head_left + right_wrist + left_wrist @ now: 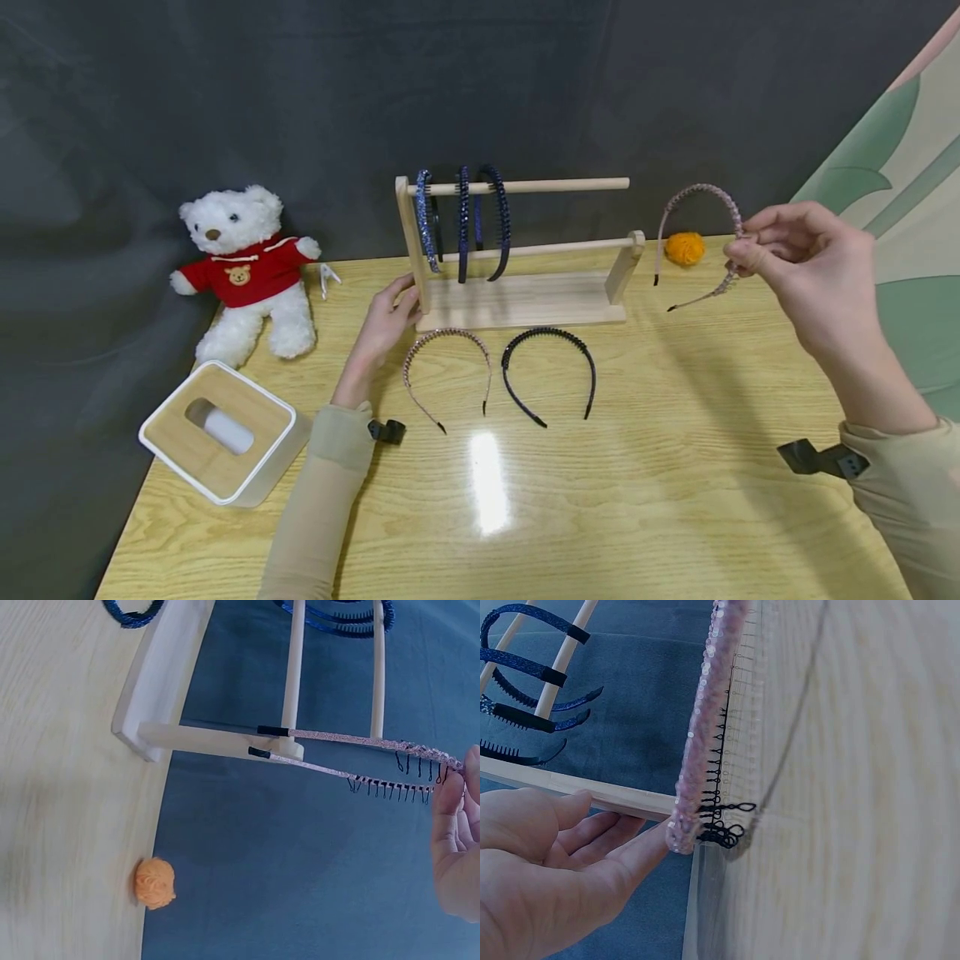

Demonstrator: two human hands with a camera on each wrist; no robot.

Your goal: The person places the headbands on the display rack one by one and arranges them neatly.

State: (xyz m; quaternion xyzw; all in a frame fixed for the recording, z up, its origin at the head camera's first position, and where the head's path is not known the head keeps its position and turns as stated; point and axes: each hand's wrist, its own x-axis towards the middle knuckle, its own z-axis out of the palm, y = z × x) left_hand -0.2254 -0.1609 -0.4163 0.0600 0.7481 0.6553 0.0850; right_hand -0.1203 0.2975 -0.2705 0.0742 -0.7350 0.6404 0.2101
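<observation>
My left hand point(385, 321) holds the left upright of a wooden headband rack point(525, 302), thumb on one side and fingers on the other. Three blue headbands, one glittery point(423, 217), one dark point(463, 225) and one beaded point(503, 227), hang over the rack's upper rod point(570, 184). Raised beyond the rack's right end, my right hand point(821, 262) pinches a pink braided headband point(702, 187) by one side. In the right wrist view its black tips and comb teeth point(390, 787) show. A pink beaded headband point(448, 332) and a black one point(547, 331) lie before the rack.
At the left sits a white teddy bear point(240, 275) in a red sweater, with a small white clip point(327, 277) beside it. A tissue box point(176, 446) with a wooden lid stands nearer. An orange pompom-like ball point(684, 248) lies right of the rack, near the dark curtain point(300, 100).
</observation>
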